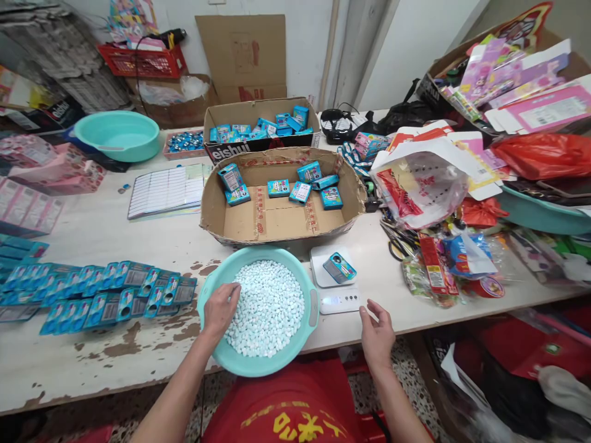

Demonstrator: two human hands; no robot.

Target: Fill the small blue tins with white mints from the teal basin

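A turquoise basin [210, 344] full of small pale-blue and white candies [268, 307] stands at the table's front edge. Over its left side is my left hand [220, 311], fingers curled and pressed together at the candies; what they hold, if anything, is hidden. My right hand [377, 332] hovers by the front edge, right of a white digital scale [339, 301], fingers apart and holding nothing. On the scale's plate lies a blue candy box [340, 267] with a dark round opening. Behind the basin, a cut-down cardboard box [240, 224] contains several similar blue boxes.
Rows of blue boxes [115, 289] stand at the left. Farther back are another carton [258, 147] of blue boxes, an empty turquoise basin [117, 135] and a lined sheet [161, 191]. Scissors [397, 240], candy packets [436, 264] and plastic bags [420, 184] crowd the right side.
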